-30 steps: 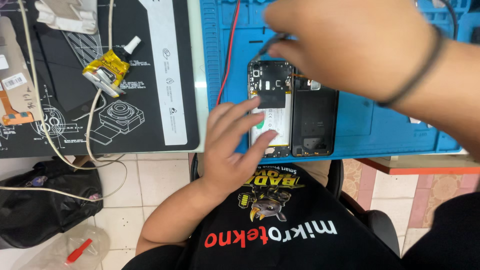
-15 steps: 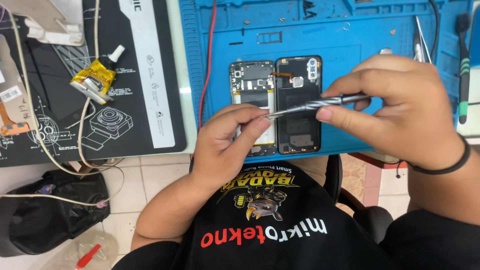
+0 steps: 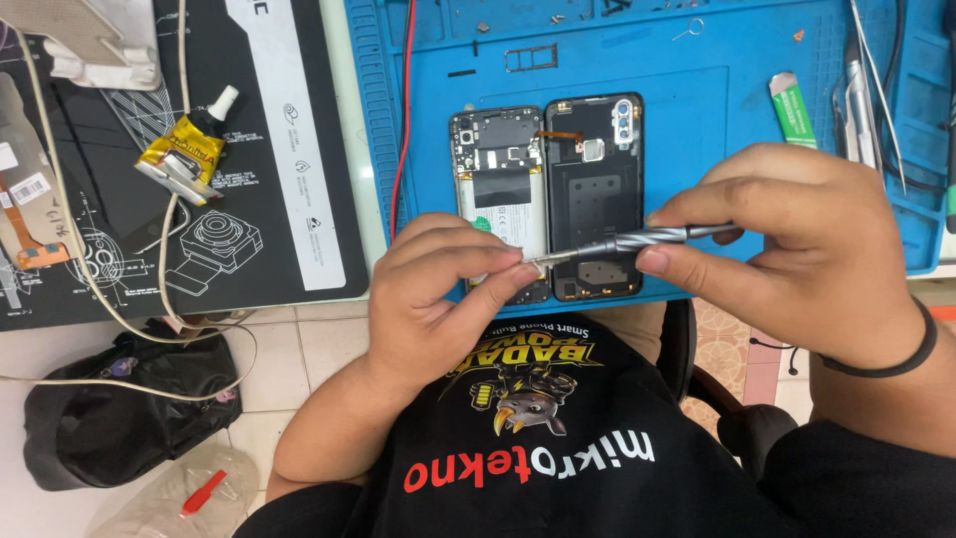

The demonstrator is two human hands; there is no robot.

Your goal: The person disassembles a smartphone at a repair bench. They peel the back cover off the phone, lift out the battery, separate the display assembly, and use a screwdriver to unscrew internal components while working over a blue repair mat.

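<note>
My right hand (image 3: 797, 234) grips a slim metal screwdriver (image 3: 647, 239), held level over the near edge of the blue work mat (image 3: 697, 110). My left hand (image 3: 438, 289) pinches the screwdriver's tip between thumb and forefinger. Behind the hands an opened phone (image 3: 498, 179) lies face down with its board and battery showing. Its black back cover (image 3: 596, 189) lies right beside it, joined by a small orange flex cable.
A black mat (image 3: 249, 199) at left carries a yellow glue tube (image 3: 189, 149) and white cables. Tweezers (image 3: 871, 90) and a green-and-white tool (image 3: 794, 108) lie at the mat's right. A red wire (image 3: 406, 120) runs along its left edge. A black bag (image 3: 119, 408) sits on the tiled floor.
A second ago my right hand was reaching over the phone and my left lay flat by it. Both hands have come toward me, and the screwdriver tip now sits in my left fingers.
</note>
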